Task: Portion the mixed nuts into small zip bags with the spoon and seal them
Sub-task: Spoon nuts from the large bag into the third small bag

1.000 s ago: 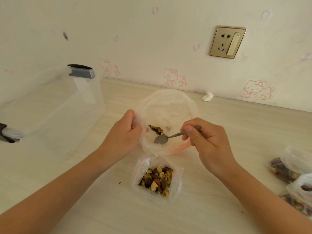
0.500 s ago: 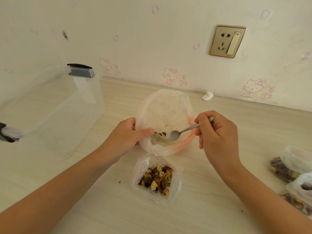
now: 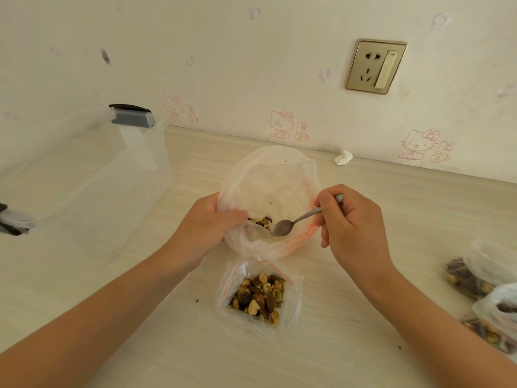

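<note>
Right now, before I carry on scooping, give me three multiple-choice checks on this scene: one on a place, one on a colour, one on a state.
1. Where is the small zip bag of nuts?
A) farther from the person than the large bag
B) on the table, nearer the person than the large bag
C) inside the large bag

2. What colour is the small zip bag's seal strip?
A) blue
B) green
C) red

3. What is the right hand doing?
A) gripping the spoon by its handle
B) lying flat on the table
C) pinching the small zip bag

Answers:
1 B: it lies just beyond the large bag's near rim, on the person's side.
2 C: a red line runs along its mouth.
3 A: its fingers curl round the handle, with the spoon's bowl inside the large bag.
</note>
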`<state>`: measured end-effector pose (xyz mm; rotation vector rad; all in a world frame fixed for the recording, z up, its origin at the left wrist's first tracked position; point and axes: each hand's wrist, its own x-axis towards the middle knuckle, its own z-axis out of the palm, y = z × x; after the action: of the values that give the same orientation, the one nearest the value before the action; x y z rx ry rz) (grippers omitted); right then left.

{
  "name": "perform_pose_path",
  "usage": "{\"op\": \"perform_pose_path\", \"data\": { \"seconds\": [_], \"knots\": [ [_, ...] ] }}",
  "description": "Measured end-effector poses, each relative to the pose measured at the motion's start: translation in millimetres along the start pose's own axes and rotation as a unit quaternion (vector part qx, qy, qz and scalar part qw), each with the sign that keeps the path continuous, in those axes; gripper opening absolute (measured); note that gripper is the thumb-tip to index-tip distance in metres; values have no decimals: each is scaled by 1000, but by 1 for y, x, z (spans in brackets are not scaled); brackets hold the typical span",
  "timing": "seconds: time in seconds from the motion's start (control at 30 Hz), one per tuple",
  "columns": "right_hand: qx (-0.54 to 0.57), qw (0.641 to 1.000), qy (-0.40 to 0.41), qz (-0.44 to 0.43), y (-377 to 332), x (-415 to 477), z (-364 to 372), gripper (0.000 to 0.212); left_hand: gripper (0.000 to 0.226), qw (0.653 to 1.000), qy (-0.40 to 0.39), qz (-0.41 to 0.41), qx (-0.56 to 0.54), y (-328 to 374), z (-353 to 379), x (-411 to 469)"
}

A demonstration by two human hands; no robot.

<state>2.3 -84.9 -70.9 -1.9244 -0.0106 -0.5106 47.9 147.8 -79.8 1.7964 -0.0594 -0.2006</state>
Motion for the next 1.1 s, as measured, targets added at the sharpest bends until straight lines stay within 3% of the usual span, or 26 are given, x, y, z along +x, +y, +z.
{"op": "perform_pose_path", "data": {
  "seconds": [0.23,0.33,0.63,0.87,1.1],
  "knots": [
    [18,1000,-9,14,0,-3,5,28,28,984,-20,-69,-163,3,-1,1],
    [32,999,-5,27,2,-2,6,29,23,981,-55,-77,-167,3,0,0],
    [54,997,-4,46,10,0,7,29,15,995,-44,-59,-72,0,1,1],
    [112,987,-17,111,18,3,8,29,17,984,-46,-107,-137,3,3,-2],
    [223,948,12,226,20,9,7,26,21,969,-42,-132,-206,5,0,-1]
  ]
}}
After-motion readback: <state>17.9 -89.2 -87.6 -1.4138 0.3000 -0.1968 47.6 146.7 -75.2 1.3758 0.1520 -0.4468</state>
